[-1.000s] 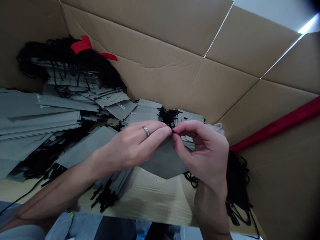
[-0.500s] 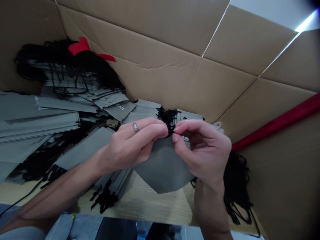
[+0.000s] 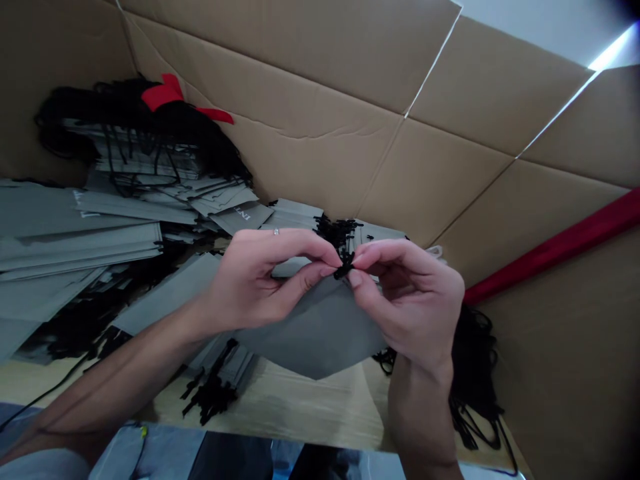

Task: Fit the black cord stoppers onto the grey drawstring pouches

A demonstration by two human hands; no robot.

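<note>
Both hands meet above the floor of a large cardboard box (image 3: pixel 320 80). My left hand (image 3: pixel 260 280), a ring on one finger, pinches the top edge of a flat grey bag (image 3: pixel 320 333). My right hand (image 3: pixel 410 300) pinches a short black cord (image 3: pixel 344 270) at that same edge, fingertips almost touching the left ones. The bag hangs below the two hands, tilted, with its lower corner pointing down. Its far side is hidden by my fingers.
Stacks of flat grey bags (image 3: pixel 80 233) fill the box's left side, with tangled black cords (image 3: pixel 130 120) and a red ribbon (image 3: pixel 165 93) on the far pile. More black cords (image 3: pixel 475 380) lie at the right. A red strip (image 3: pixel 550 250) crosses the right wall.
My left hand has rolled so its thumb shows under the bag's edge. The grey bag has spread wider beneath the hands. The right hand stays pinched at the cord.
</note>
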